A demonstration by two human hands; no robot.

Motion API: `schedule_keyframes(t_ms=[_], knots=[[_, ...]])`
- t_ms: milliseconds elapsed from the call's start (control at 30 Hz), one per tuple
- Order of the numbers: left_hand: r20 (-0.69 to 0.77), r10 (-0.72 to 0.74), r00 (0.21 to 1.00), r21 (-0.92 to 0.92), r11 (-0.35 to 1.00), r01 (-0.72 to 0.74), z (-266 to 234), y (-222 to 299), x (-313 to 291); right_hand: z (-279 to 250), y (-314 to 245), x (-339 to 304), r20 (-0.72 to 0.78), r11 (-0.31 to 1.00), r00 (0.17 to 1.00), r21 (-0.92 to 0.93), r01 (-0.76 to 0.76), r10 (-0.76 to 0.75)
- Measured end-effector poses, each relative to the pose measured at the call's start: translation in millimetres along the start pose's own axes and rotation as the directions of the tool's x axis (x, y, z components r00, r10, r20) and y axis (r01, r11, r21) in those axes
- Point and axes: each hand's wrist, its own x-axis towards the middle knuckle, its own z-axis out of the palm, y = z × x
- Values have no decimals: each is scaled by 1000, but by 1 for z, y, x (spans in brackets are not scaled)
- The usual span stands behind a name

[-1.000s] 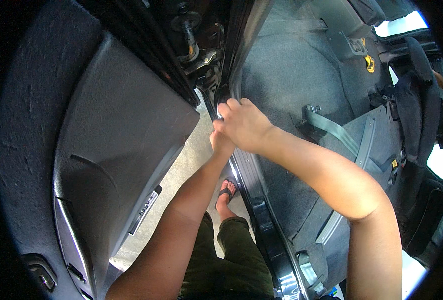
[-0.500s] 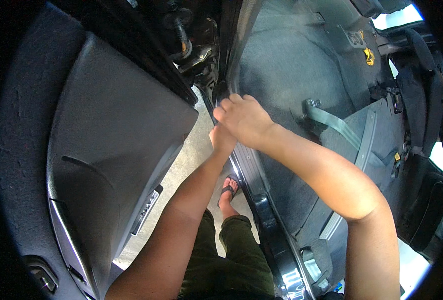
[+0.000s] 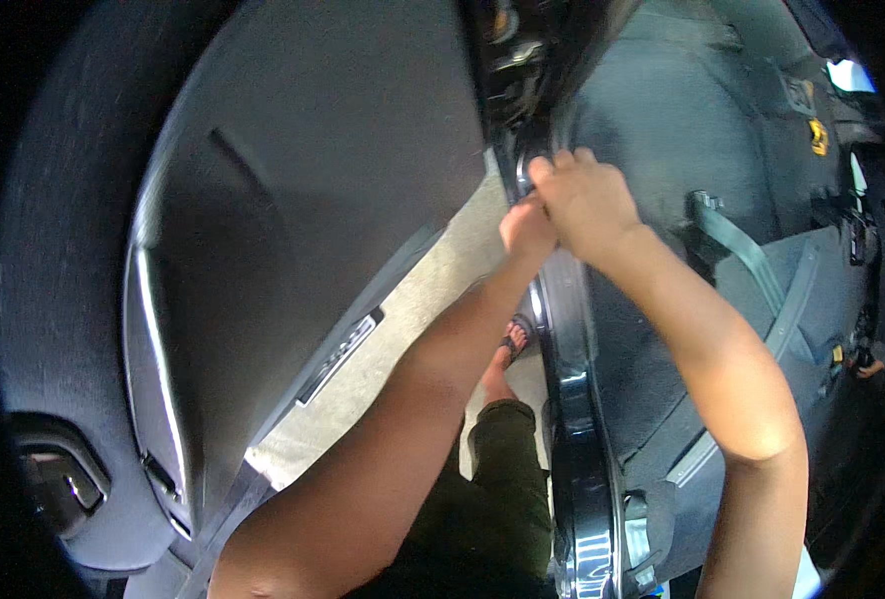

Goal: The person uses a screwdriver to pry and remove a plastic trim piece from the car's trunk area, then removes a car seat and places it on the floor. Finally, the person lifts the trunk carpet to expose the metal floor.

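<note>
Gleaming, glossy black door sill (image 3: 576,419)

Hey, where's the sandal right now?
In the head view, the sandal is just right of centre, on a foot over the pale floor, between the left forearm and the shiny door sill.

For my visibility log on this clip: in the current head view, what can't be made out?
All in the head view:
- Any thing held: hidden behind the left hand and right hand.
- The left hand's fingers: mostly covered by the right hand.
- Detail on the pale-edged strip by the door panel: blurred and small.
- The yellow item at upper right: too small and blurred to identify.
</note>
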Motion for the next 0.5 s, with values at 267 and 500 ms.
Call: schedule_keyframes(t_ms=[267,500], knots=[[-43,-65,997,-33,997,64,-13,20,-8,12,-2,-13,-120,967,993,255,9,22],[-75,207,975,182,965,-191,1,4,2,7,-4,-17,-54,990,996,128,-65,72]])
